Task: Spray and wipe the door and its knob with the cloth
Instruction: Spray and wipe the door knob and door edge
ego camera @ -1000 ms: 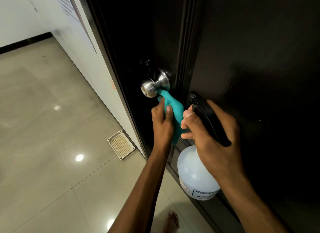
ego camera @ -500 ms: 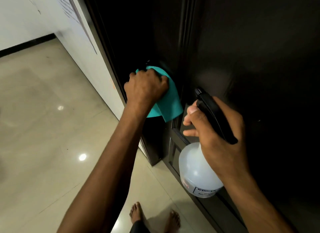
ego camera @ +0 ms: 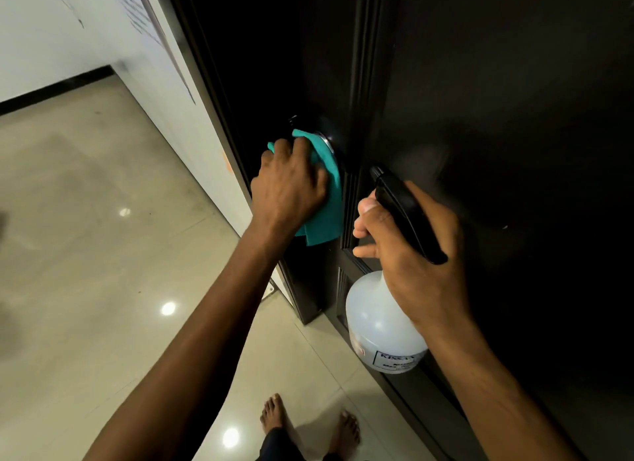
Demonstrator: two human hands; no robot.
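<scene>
cloth (ego camera: 324, 189) shifted lower on knob | left hand (ego camera: 288, 189) fingers clench it | right hand (ego camera: 411, 251) grips spray bottle (ego camera: 380, 326)

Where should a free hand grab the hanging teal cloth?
Pinch the loose lower corner of the cloth, coming from below. It hangs free under the left hand, which covers the upper part over the knob; the right hand holds the spray bottle.
</scene>
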